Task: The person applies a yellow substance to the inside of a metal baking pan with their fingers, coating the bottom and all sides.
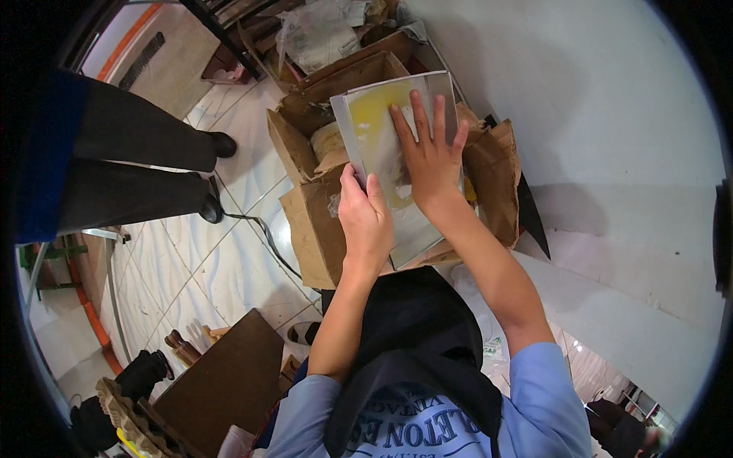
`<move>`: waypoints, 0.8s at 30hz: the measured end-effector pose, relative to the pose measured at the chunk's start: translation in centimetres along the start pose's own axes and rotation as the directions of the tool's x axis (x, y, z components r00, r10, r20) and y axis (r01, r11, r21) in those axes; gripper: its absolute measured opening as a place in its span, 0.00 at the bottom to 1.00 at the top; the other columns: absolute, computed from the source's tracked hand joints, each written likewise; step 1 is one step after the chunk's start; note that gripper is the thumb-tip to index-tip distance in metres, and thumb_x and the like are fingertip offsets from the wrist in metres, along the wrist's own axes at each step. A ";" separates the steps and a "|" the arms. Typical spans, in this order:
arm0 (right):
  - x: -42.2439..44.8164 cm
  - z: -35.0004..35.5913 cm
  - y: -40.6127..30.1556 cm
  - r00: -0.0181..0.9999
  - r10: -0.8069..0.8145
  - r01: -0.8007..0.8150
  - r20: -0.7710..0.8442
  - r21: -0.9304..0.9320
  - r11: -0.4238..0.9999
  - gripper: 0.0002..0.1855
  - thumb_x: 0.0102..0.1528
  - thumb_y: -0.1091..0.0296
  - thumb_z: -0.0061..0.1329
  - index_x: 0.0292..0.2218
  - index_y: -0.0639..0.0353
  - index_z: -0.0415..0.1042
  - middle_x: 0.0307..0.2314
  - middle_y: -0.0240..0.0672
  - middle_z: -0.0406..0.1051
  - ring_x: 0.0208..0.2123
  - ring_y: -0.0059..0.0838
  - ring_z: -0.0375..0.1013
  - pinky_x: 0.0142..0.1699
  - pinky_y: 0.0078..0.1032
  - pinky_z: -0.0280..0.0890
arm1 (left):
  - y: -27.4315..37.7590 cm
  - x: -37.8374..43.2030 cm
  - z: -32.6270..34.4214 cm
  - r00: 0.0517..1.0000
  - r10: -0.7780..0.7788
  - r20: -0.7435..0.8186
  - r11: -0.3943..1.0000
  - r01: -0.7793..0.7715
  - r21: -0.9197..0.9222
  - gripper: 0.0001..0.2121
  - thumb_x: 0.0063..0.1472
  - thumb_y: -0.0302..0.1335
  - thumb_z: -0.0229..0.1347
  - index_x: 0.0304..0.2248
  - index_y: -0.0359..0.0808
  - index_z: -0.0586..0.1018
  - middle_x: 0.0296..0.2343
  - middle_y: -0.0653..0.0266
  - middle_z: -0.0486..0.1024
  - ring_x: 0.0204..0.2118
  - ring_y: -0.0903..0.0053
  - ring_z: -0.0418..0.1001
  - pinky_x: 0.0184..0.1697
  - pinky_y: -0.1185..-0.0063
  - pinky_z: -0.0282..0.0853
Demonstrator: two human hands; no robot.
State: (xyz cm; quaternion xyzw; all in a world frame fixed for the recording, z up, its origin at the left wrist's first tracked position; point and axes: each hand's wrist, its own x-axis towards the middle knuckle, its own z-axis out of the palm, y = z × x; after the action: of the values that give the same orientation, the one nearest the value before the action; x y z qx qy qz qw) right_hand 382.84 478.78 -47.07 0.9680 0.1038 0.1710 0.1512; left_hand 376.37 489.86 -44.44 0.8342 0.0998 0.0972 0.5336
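A flat rectangular box or album point(375, 137), with a glossy cover of yellow and grey tones, lies tilted over open cardboard boxes. My left hand point(366, 214) grips its left edge, the thumb on top of the cover and the fingers at the side. Flat on the cover, toward its right side, rests my right hand point(429, 154) with its fingers spread. Beneath is a cardboard box point(320, 229) with raised flaps; another flap point(492, 177) stands out on the right. A tan roll-like thing point(329, 143) shows inside the box beside the album's left edge.
Behind stands another carton point(355, 71) with plastic and paper wrapping point(320, 43). A person in dark trousers point(137, 154) stands at the left, beside a black cable point(266, 232) on the tiled floor. A brown board point(223, 383) lies lower left. A white wall point(601, 114) rises at right.
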 end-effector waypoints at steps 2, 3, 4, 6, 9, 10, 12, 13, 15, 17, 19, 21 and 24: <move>0.1 0.4 0.6 0.995 0.025 -0.018 -0.092 0.084 0.996 0.41 0.46 0.70 0.46 0.60 0.49 0.44 0.60 0.34 0.41 0.61 0.42 0.39 0.57 0.56 0.29 | -1.2 0.0 1.3 0.987 0.126 -0.102 0.990 -0.119 0.075 0.19 0.65 0.34 0.38 0.45 0.22 0.62 0.34 0.42 0.70 0.35 0.52 0.70 0.37 0.66 0.64; 0.3 0.0 1.2 0.995 0.026 -0.018 -0.093 0.081 0.997 0.41 0.46 0.70 0.46 0.60 0.49 0.44 0.60 0.34 0.41 0.61 0.42 0.39 0.57 0.56 0.29 | -1.8 0.2 1.6 0.987 0.127 -0.101 0.990 -0.120 0.072 0.19 0.65 0.34 0.38 0.45 0.22 0.62 0.34 0.42 0.70 0.35 0.52 0.70 0.37 0.66 0.64; 0.3 -0.6 2.1 0.998 0.066 -0.061 -0.022 0.205 0.977 0.40 0.46 0.71 0.46 0.59 0.50 0.47 0.59 0.33 0.44 0.61 0.39 0.41 0.57 0.57 0.30 | -2.5 0.6 1.5 0.986 0.084 -0.145 0.994 -0.073 0.084 0.19 0.65 0.34 0.37 0.44 0.23 0.63 0.33 0.44 0.70 0.34 0.54 0.70 0.37 0.67 0.64; 0.2 -1.9 4.2 0.994 0.099 -0.112 0.054 0.316 0.942 0.39 0.45 0.71 0.47 0.58 0.51 0.49 0.58 0.32 0.47 0.61 0.36 0.43 0.56 0.57 0.31 | -2.8 1.5 1.2 0.982 0.042 -0.186 0.996 -0.026 0.088 0.19 0.65 0.35 0.37 0.44 0.24 0.63 0.32 0.45 0.71 0.33 0.55 0.70 0.36 0.68 0.64; -0.3 -1.7 6.2 0.984 -0.176 0.150 0.034 0.377 0.914 0.31 0.47 0.69 0.43 0.54 0.55 0.57 0.55 0.31 0.54 0.60 0.29 0.45 0.55 0.60 0.33 | -1.7 2.3 0.6 0.984 -0.173 -0.031 0.985 0.172 -0.028 0.18 0.66 0.35 0.36 0.43 0.27 0.66 0.28 0.49 0.72 0.30 0.62 0.71 0.35 0.72 0.64; 0.0 -1.6 6.1 0.984 -0.176 0.150 0.037 0.370 0.917 0.31 0.47 0.69 0.43 0.54 0.55 0.57 0.55 0.31 0.54 0.60 0.29 0.45 0.55 0.60 0.33 | -1.2 2.3 0.8 0.984 -0.174 -0.027 0.984 0.173 -0.036 0.18 0.66 0.35 0.36 0.43 0.27 0.66 0.28 0.49 0.72 0.30 0.62 0.71 0.35 0.72 0.64; 0.7 -1.9 5.5 0.988 -0.137 0.101 0.066 0.390 0.915 0.34 0.47 0.63 0.44 0.56 0.54 0.54 0.57 0.29 0.51 0.61 0.30 0.42 0.56 0.58 0.32 | -0.3 2.0 1.0 0.984 -0.167 0.067 0.985 0.169 -0.030 0.17 0.65 0.34 0.37 0.43 0.27 0.66 0.29 0.48 0.72 0.30 0.62 0.71 0.34 0.71 0.64; 0.7 -1.4 5.6 0.991 -0.124 0.099 0.041 0.374 0.922 0.36 0.46 0.58 0.45 0.56 0.59 0.54 0.57 0.33 0.50 0.61 0.34 0.42 0.57 0.60 0.33 | 0.1 1.8 1.5 0.984 -0.167 0.069 0.985 0.170 -0.034 0.17 0.65 0.34 0.37 0.43 0.27 0.66 0.29 0.48 0.72 0.30 0.62 0.71 0.34 0.71 0.64; -0.8 -1.3 4.8 0.995 -0.058 0.010 0.086 0.473 0.881 0.35 0.48 0.58 0.43 0.56 0.58 0.53 0.57 0.33 0.49 0.61 0.35 0.41 0.56 0.61 0.32 | 0.8 1.7 2.2 0.994 -0.109 0.002 0.993 0.109 -0.043 0.17 0.65 0.34 0.37 0.42 0.27 0.66 0.29 0.47 0.72 0.30 0.59 0.70 0.35 0.70 0.64; -3.7 -0.9 4.0 0.986 -0.039 -0.052 0.163 0.517 0.854 0.33 0.51 0.53 0.40 0.55 0.60 0.56 0.56 0.38 0.51 0.62 0.37 0.38 0.55 0.63 0.34 | -0.2 1.9 2.9 0.989 -0.147 0.002 0.989 0.147 0.000 0.17 0.65 0.35 0.38 0.42 0.27 0.66 0.29 0.45 0.72 0.31 0.57 0.70 0.35 0.69 0.64; -6.8 -2.5 3.8 0.960 -0.200 0.038 0.198 0.612 0.790 0.30 0.51 0.56 0.41 0.54 0.59 0.58 0.54 0.41 0.54 0.60 0.38 0.43 0.55 0.60 0.38 | -1.0 1.9 3.0 0.984 -0.172 -0.053 0.983 0.175 0.061 0.18 0.65 0.36 0.38 0.43 0.28 0.66 0.30 0.44 0.71 0.32 0.54 0.70 0.36 0.68 0.63; -8.9 -3.2 4.7 0.908 -0.357 0.107 0.217 0.706 0.700 0.28 0.51 0.59 0.42 0.53 0.58 0.60 0.52 0.45 0.57 0.59 0.40 0.48 0.56 0.57 0.42 | -1.2 2.5 2.3 0.974 -0.163 -0.160 0.975 0.184 0.126 0.18 0.65 0.37 0.38 0.42 0.28 0.66 0.30 0.43 0.71 0.33 0.52 0.70 0.36 0.67 0.63; -11.4 -2.4 8.6 0.859 0.128 -0.508 0.495 0.798 0.325 0.26 0.47 0.76 0.43 0.50 0.64 0.61 0.41 0.52 0.66 0.45 0.50 0.64 0.52 0.35 0.57 | -3.9 2.6 -0.2 0.968 -0.105 -0.229 0.964 0.156 0.216 0.18 0.65 0.37 0.38 0.42 0.28 0.66 0.27 0.47 0.71 0.31 0.56 0.70 0.35 0.69 0.63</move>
State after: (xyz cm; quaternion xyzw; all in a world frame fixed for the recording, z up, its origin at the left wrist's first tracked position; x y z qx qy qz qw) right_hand 372.77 468.48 -45.47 0.9026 -0.0443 -0.0589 -0.4241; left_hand 378.59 492.33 -47.79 0.8669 0.2227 0.1390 0.4238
